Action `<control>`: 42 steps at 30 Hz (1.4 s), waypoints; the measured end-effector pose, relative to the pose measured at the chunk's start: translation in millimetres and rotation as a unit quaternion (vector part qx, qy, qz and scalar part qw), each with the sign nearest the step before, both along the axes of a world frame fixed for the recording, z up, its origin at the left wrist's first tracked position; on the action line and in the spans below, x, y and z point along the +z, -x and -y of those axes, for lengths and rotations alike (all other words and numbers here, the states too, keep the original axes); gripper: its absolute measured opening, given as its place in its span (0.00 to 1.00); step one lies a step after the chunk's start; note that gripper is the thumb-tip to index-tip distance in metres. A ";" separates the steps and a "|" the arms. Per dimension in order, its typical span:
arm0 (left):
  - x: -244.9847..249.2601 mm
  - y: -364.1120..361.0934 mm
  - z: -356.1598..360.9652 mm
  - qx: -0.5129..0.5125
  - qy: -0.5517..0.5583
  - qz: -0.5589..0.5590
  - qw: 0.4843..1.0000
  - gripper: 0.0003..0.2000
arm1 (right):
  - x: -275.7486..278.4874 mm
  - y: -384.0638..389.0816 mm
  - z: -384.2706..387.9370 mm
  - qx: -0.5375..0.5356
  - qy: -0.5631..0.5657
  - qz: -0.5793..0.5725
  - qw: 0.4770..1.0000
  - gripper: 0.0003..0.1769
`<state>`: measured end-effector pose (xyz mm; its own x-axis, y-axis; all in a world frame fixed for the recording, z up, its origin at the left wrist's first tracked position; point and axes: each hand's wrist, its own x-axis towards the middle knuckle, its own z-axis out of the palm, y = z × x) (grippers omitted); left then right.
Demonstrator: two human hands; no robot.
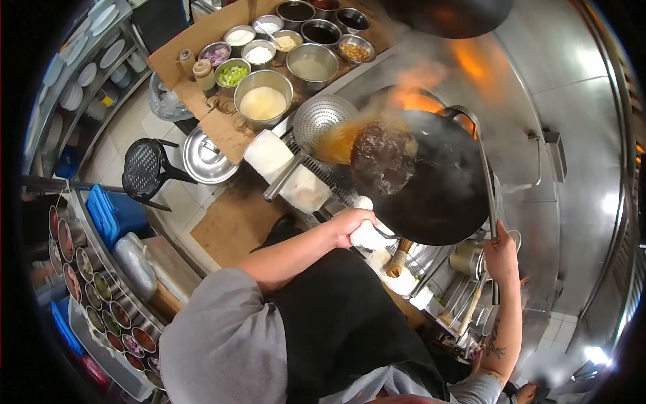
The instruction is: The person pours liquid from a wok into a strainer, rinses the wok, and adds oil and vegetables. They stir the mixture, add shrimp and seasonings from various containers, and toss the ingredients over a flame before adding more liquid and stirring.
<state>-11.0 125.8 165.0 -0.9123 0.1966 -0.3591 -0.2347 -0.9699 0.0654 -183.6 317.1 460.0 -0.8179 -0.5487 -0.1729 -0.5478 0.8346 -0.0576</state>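
My left hand [351,227] is wrapped round a folded white cloth [371,236] at the near handle of a large black wok [444,195]. The wok is tilted toward the left, and dark bubbling liquid [383,158] gathers at that side. A brownish-orange streak spreads from there over the perforated strainer [324,121], whose handle points toward me. In my right hand [502,254] is the long handle of a ladle [486,172]; its bowl end is up by the wok's far rim. Flames [418,101] and steam rise behind the wok.
Metal bowls of sauces and chopped ingredients, including a pale liquid bowl [263,101], stand on the cardboard-covered counter at the upper left. Another black wok [447,17] is at the top. A black stool [146,168] and metal lid [205,156] are to the left.
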 end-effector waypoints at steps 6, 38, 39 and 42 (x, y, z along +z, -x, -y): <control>16.8 -9.2 12.0 0.001 -0.012 0.001 1.000 0.10 | 1.3 -2.1 7.7 0.023 0.031 -0.010 0.999 0.33; 9.8 -21.8 43.4 -0.032 -0.059 -0.046 0.997 0.09 | 52.0 -13.4 69.8 0.048 -0.060 0.000 0.997 0.31; 4.1 -20.9 43.1 -0.036 -0.065 -0.045 0.996 0.10 | 56.2 -13.9 75.3 0.054 -0.068 -0.006 0.996 0.31; -10.4 -20.2 42.8 -0.044 -0.080 -0.047 0.995 0.11 | 65.8 -15.4 90.0 0.067 -0.088 -0.020 0.994 0.32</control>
<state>9.2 83.0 154.6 -0.9170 0.3250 -0.2312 -0.3191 -0.9456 -0.0635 -168.2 227.1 525.8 -0.7472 -0.6177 -0.2453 -0.6540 0.7489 0.1064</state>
